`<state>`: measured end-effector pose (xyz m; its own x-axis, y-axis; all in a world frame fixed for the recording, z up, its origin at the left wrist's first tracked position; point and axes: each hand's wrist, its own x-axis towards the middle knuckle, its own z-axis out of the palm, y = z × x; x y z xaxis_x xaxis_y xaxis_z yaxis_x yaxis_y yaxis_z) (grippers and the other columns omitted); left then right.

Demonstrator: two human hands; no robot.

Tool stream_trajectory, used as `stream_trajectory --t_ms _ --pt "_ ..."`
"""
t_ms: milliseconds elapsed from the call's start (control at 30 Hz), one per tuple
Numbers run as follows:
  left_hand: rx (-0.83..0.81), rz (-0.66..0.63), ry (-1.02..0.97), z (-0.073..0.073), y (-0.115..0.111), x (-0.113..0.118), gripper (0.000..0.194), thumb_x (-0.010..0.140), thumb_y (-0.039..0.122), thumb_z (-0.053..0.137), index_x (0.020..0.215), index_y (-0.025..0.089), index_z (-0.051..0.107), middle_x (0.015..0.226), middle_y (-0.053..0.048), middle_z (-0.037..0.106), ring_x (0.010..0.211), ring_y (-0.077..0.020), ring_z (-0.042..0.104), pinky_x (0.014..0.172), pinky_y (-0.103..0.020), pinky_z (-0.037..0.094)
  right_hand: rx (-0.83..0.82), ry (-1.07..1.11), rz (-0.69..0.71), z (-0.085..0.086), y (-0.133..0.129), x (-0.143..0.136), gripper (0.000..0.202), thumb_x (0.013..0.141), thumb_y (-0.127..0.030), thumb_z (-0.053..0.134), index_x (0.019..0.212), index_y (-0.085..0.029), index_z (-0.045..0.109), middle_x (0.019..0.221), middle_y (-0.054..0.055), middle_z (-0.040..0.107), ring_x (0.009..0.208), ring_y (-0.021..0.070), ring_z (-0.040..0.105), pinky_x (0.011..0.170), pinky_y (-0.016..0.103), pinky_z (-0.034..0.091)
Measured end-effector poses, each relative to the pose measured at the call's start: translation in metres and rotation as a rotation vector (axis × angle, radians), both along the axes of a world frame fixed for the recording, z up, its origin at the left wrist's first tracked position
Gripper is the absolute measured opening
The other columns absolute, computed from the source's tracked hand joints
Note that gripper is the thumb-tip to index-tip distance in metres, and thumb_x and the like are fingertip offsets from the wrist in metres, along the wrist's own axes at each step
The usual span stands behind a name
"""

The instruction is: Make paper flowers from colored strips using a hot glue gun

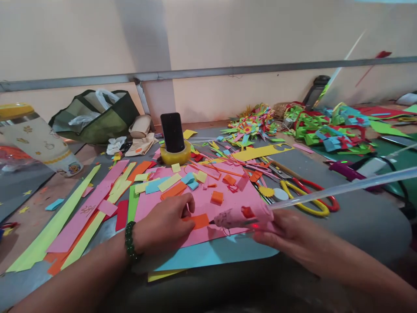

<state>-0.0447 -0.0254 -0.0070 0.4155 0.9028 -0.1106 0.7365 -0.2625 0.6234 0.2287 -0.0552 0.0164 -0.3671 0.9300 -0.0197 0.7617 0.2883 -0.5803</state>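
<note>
Between the bent fingers of my left hand (167, 224) is an orange paper strip (200, 221), its free end pointing right. My right hand (286, 230) grips a pink hot glue gun (241, 216) with a red light on its side. A long clear glue stick (342, 190) sticks out of the gun's back. The dark nozzle is right at the strip's end; whether they touch I cannot tell. Under both lie a pink paper sheet (153, 213) and a blue sheet (211, 256). Small folded orange (216, 198) and yellow paper pieces are scattered on the pink sheet.
Scissors with yellow and red handles (306, 198) lie at the right. A phone (172, 132) leans upright at a yellow tape roll (176, 156). Long paper strips (87, 213) and a tumbler (42, 139) are on the left. Paper-fringed crafts (250, 124) stand at the back.
</note>
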Motion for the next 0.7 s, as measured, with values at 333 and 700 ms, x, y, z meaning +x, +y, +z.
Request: stream_trajectory --t_ms 333,700 --pt "0.029 -0.008 0.026 0.005 -0.0012 0.0024 0.007 0.071 0.019 0.051 0.076 0.021 0.049 0.073 0.001 0.058 0.064 -0.0142 0.049 0.052 -0.025 0.031 -0.092 -0.154 0.082 0.0023 0.0018 -0.0079 0.046 0.085 -0.061 0.046 0.066 -0.019 0.047 0.061 -0.001 0.047 0.055 0.0116 0.042 0.052 0.024 0.033" --pt "0.015 0.004 0.046 0.0061 -0.0026 0.0032 0.011 0.072 0.021 0.052 0.082 0.021 0.056 0.077 -0.002 0.062 0.067 -0.0163 0.052 0.053 -0.025 0.032 -0.082 -0.19 0.072 0.0045 -0.0002 -0.0068 0.048 0.083 -0.064 0.045 0.066 -0.019 0.049 0.061 0.0 0.048 0.054 0.012 0.045 0.051 0.025 0.035"
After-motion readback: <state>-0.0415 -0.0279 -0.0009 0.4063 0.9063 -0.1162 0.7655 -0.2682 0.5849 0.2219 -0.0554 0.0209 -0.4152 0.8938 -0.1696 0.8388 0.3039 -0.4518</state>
